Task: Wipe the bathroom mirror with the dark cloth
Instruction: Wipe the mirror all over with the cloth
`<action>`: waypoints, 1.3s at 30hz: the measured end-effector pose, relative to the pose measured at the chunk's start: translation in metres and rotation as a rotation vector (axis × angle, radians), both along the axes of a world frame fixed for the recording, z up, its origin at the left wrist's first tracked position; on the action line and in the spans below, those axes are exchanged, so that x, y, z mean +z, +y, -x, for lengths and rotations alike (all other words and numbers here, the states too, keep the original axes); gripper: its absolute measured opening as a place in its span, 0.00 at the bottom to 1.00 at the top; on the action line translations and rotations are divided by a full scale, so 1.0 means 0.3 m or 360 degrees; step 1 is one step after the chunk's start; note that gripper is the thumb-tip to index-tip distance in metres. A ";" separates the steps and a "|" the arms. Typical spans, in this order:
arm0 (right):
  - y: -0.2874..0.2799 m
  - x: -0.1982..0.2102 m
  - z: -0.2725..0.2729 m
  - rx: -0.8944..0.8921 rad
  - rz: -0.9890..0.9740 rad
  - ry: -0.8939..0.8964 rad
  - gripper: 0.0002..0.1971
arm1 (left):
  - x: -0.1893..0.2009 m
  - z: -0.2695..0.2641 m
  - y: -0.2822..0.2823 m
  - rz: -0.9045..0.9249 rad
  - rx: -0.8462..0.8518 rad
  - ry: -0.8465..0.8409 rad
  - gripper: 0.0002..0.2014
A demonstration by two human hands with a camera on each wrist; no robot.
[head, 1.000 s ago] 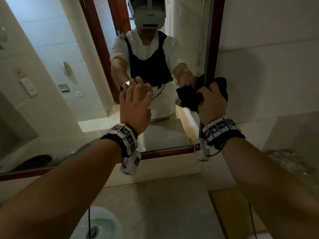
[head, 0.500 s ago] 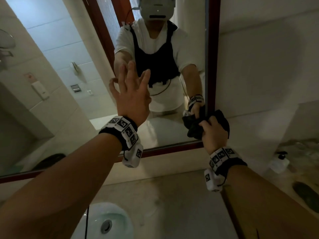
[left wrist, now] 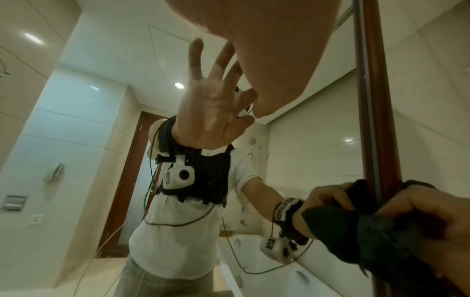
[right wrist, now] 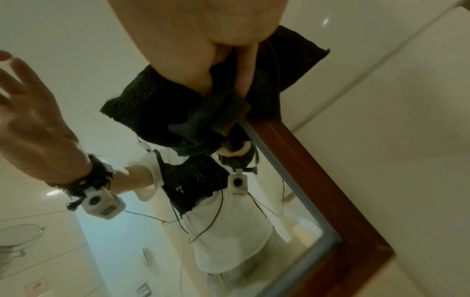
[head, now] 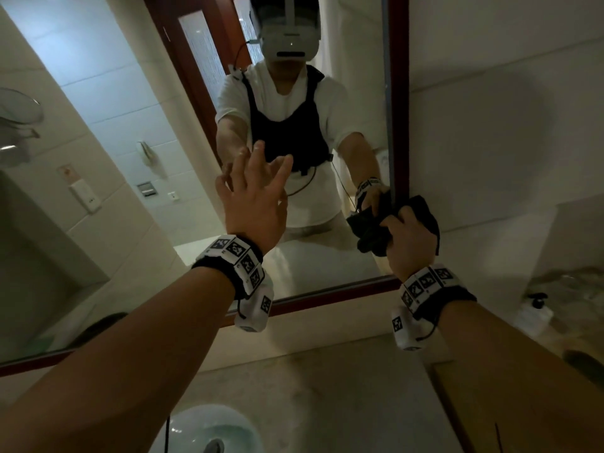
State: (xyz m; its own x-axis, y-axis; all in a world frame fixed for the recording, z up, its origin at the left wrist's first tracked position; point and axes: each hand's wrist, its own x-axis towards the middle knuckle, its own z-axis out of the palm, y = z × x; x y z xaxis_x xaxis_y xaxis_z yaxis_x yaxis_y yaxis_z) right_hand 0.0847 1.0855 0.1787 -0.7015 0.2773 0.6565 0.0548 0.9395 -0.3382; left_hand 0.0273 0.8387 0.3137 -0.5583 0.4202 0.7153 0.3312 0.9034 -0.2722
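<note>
The bathroom mirror has a red-brown wooden frame. My right hand grips the bunched dark cloth and holds it against the frame's right side, a little above the lower right corner. In the right wrist view the cloth covers both the glass edge and the frame, with my fingers curled into it. My left hand is raised at the glass with fingers spread and holds nothing. In the left wrist view its palm nearly meets its reflection, and the cloth sits at lower right.
Below the mirror a pale stone counter holds a white sink basin. A pump bottle stands on the ledge at the right beside a tiled wall. A wooden edge borders the counter on the right.
My left hand has gone from loosely curled to spread against the glass. My right hand has slid the cloth down the right side of the frame toward the lower corner.
</note>
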 end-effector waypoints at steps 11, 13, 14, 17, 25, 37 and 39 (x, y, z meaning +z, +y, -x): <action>0.001 0.411 0.013 -0.0007 -0.0068 0.0160 0.11 | 0.202 -0.013 -0.023 -0.0149 -0.0048 0.0095 0.31; 0.003 0.486 0.015 -0.0006 -0.0077 0.0211 0.10 | 0.250 -0.010 -0.023 -0.0164 -0.0052 0.0115 0.30; 0.004 0.527 0.017 -0.0008 -0.0088 0.0251 0.10 | 0.275 -0.006 -0.023 -0.0175 -0.0047 0.0127 0.30; 0.008 0.655 0.022 -0.0014 -0.0143 0.0369 0.11 | 0.349 0.005 -0.029 -0.0212 -0.0027 0.0146 0.31; 0.035 0.932 0.056 0.0039 -0.0243 0.0606 0.09 | 0.401 0.022 -0.039 -0.0210 -0.0005 0.0106 0.32; 0.036 0.865 0.093 -0.0171 -0.0482 0.1028 0.15 | 0.452 0.008 -0.068 -0.0127 0.0011 0.0128 0.32; 0.041 0.875 0.087 -0.0011 -0.0405 0.0948 0.16 | 0.454 0.006 -0.064 -0.0151 0.0007 0.0140 0.31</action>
